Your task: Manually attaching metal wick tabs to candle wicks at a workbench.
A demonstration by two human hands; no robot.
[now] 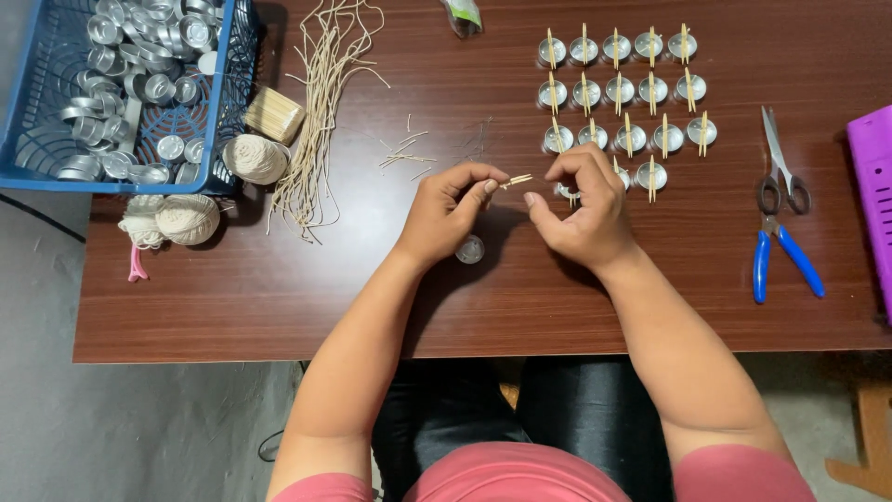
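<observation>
My left hand point(444, 212) pinches a short pale wooden stick point(517, 180) between thumb and forefinger, its tip pointing right. My right hand point(582, 206) is curled just to the right of the stick, thumb and fingers bent close to its end; whether it touches the stick I cannot tell. A small empty round metal cup point(470, 248) sits on the table below my left hand. Rows of similar metal cups point(619, 91), each with a stick laid across it, stand beyond my right hand.
A blue basket point(230, 91) of metal cups sits at the far left, with twine balls point(187, 218), a stick bundle point(273, 113) and cut strings point(321, 112) beside it. Scissors point(779, 167), blue-handled pliers point(780, 253) and a purple box point(873, 186) lie right. The brown table point(279, 297) ends near my lap.
</observation>
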